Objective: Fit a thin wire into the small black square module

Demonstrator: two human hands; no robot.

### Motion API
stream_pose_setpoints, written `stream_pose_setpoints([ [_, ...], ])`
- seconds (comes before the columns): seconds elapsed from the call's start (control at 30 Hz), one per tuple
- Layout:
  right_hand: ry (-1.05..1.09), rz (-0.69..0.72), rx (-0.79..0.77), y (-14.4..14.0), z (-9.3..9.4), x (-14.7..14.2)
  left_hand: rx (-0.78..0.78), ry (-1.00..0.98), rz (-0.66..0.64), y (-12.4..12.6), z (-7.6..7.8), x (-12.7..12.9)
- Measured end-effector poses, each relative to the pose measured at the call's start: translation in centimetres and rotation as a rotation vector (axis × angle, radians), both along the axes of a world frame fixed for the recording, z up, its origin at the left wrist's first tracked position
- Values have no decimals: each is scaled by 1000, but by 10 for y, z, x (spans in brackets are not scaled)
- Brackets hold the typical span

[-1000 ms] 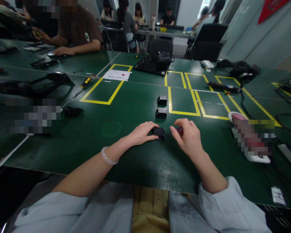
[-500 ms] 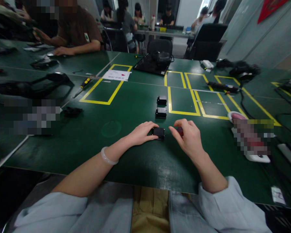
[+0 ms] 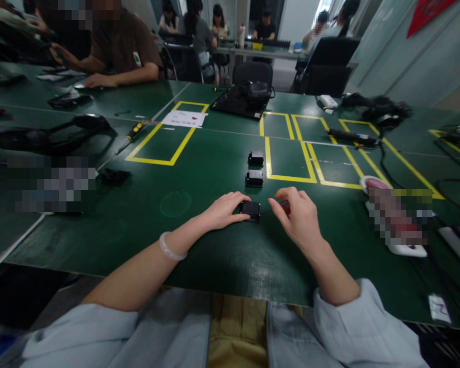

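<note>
1. My left hand has hold of a small black block lying on the green table in front of me.
2. The block sits at the opening between my left thumb and fingers: the thumb is at its near left corner, and the fingers arch along its far left side. Its right half sticks out past my fingertips, uncovered.
3. My right hand is half curled, just to the right of the block and apart from it. My thumb and index finger on that side leave a gap, their tips turned towards the block.
4. A dark reddish object shows inside that curl, mostly hidden by my fingers. I cannot tell what it is, or whether I am gripping it.
5. Straight beyond the block, two more black blocks stand in line with it: a nearer block and a farther block. They are close to each other, and neither touches my hands.
6. To the right of those two lie rectangles of yellow tape. A screwdriver rests well off to my left.
</note>
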State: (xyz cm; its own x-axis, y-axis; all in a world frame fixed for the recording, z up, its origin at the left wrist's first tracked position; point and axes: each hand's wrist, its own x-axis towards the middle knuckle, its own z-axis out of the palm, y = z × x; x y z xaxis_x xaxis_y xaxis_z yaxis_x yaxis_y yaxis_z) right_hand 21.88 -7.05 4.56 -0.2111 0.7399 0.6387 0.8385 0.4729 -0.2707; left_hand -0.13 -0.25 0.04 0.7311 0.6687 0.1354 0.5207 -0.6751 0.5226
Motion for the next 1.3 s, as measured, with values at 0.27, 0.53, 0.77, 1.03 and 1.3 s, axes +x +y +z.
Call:
stream_pose_setpoints([
  [0.27, 30, 24, 26, 0, 2, -2, -1, 6, 3, 0, 1, 0],
  [0.53, 23, -4, -20, 0, -1, -1, -1, -7, -4, 0, 0, 0],
  [0.77, 56, 8, -6, 0, 1, -1, -5, -1, 2, 1, 0, 1],
  [1.03, 72, 37, -53, 0, -1, 1, -11, -5, 4, 0, 1, 0],
  [1.3, 80, 10, -79, 2, -3, 1, -3, 2, 3, 0, 1, 0],
])
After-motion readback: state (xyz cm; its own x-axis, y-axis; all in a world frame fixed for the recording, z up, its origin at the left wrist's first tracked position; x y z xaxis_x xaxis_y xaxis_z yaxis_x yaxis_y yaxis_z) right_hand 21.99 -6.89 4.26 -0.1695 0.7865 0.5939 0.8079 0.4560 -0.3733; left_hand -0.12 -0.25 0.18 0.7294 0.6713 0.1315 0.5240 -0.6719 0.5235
